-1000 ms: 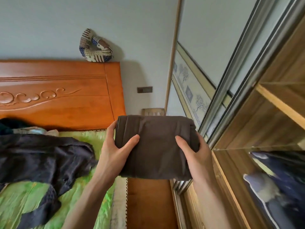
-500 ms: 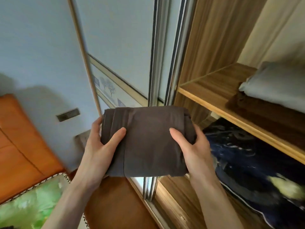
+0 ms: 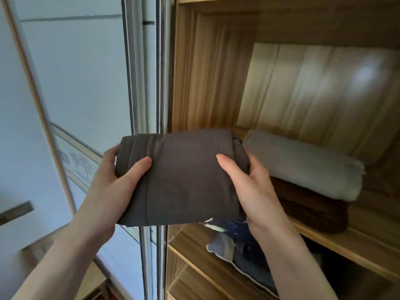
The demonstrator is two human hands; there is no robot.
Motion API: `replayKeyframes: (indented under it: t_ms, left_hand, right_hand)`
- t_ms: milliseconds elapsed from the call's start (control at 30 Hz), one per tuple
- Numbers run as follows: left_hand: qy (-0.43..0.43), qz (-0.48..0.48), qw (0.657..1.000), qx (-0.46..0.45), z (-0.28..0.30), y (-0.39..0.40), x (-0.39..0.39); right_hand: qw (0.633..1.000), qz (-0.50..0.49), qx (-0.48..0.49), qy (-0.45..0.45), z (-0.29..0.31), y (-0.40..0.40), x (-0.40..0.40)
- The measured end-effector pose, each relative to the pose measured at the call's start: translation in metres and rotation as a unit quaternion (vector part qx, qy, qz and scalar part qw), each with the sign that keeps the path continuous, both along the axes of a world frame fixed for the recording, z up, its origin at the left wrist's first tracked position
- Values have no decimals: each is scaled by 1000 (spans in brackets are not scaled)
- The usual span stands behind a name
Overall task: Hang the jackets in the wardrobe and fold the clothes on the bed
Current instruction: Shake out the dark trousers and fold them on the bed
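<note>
A folded dark grey-brown garment (image 3: 184,180) is held in the air in front of the open wardrobe (image 3: 207,68), at about the level of its wooden shelf (image 3: 355,239). The bundle is a rough rectangle with its long axis running left to right, slightly raised toward the right, its broad face turned up toward the camera and its rounded fold at the far edge. The left hand (image 3: 110,182) clamps the left end, thumb (image 3: 138,169) on top and fingers underneath. The right hand (image 3: 253,189) clamps the right end in the same way. Just right of the garment, a folded light grey cloth (image 3: 307,165) lies on a dark brown one (image 3: 311,208) on the shelf. Below the shelf sits blue patterned bedding (image 3: 238,245). To the left stands the pale sliding door (image 3: 82,72) with its metal frame.
</note>
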State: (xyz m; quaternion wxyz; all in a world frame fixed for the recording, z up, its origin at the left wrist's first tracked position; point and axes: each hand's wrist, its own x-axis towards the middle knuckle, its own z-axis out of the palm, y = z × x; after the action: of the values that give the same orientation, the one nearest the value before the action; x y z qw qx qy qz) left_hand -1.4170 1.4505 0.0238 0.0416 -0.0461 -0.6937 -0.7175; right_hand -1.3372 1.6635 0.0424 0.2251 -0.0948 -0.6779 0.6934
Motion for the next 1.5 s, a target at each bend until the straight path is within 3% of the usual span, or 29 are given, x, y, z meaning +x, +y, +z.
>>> replayKeyframes:
  t_ms: [200, 433, 833, 1067, 1200, 1233, 1333, 1400, 1467, 1500]
  left_hand:
    - [11, -82, 996, 37, 55, 56, -15]
    - [-2, -166, 986, 11, 97, 136, -29]
    - [32, -304, 950, -56, 108, 236, -57]
    - [62, -340, 922, -177, 87, 263, -79]
    - [113, -346, 897, -251, 86, 264, -89]
    - [150, -334, 882, -297, 88, 262, -91]
    - [290, -238, 813, -446, 91, 255, -86]
    - [368, -185, 796, -443, 90, 253, -81]
    - [401, -204, 807, -383, 91, 251, -77]
    - [392, -237, 812, -361, 91, 250, -75]
  right_hand:
    - [999, -18, 8, 31, 56, 57, 8]
    - [995, -92, 13, 35, 84, 118, 19]
    - [967, -254, -4, 17, 80, 169, 45]
    - [941, -322, 66, -75, 66, 171, 42]
    - [892, -366, 189, -188, 70, 172, 40]
    - [858, -375, 244, -252, 72, 172, 40]
    - [707, -411, 392, -423, 77, 163, 41]
    - [662, -443, 461, -392, 79, 153, 40]
    - [666, -425, 533, -302, 80, 146, 37]
    - [687, -394, 545, -276, 80, 144, 34]
